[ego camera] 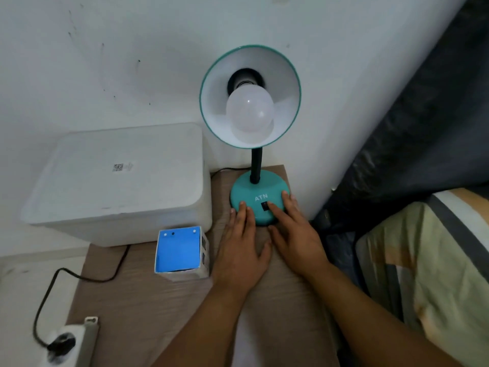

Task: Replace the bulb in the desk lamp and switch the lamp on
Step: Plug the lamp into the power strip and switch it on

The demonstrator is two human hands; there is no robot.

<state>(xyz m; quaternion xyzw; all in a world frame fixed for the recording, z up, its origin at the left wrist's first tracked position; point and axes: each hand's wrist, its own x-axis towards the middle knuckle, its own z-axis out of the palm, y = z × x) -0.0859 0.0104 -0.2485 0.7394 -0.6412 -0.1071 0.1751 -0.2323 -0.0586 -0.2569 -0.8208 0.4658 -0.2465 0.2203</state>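
Wooden counter (pixel 148 300) against a white wall, carrying the teal desk lamp (pixel 258 200), bulb (pixel 250 115) seated in its socket but unlit. Left hand (pixel 242 250) and right hand (pixel 293 234) laid on the base, each grip flat and relaxed, holding nothing. Judged to be the switching-on step (bulb apparently replaced); called next for a fingertip press on the black rocker switch (pixel 265 206) between the hands.

Both bare forearms reach forward side by side toward the lamp base (pixel 259 197). The left hand (pixel 239 256) lies flat, palm down, fingers straight, fingertips touching the base's near left edge. The right hand (pixel 296 234) lies flat just beside it, fingers straight on the base's near right side.
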